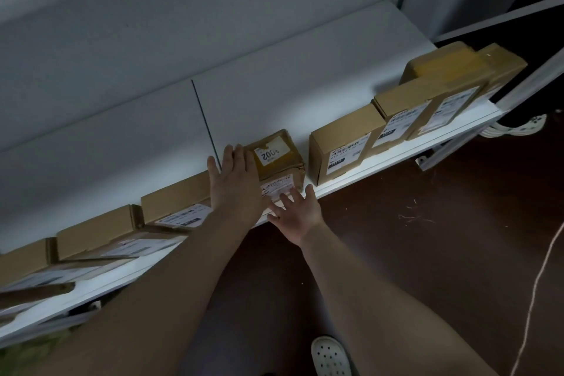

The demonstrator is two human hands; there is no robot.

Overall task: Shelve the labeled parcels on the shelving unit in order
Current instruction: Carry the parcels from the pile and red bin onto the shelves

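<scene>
head view | our left hand (236, 180) lies flat, fingers spread, against the small parcel (279, 159) at its 9 o'clock side | our right hand (297, 210) open, fingertips touching its front label at 6 o'clock | parcel sits on white shelf (335, 94), gripped by neither

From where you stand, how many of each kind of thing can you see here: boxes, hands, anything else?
Cardboard boxes on the shelf: 8
Hands, left and right: 2
Shoe: 1
Cord: 1
Total: 12
The dark left end may hide more boxes.
</scene>
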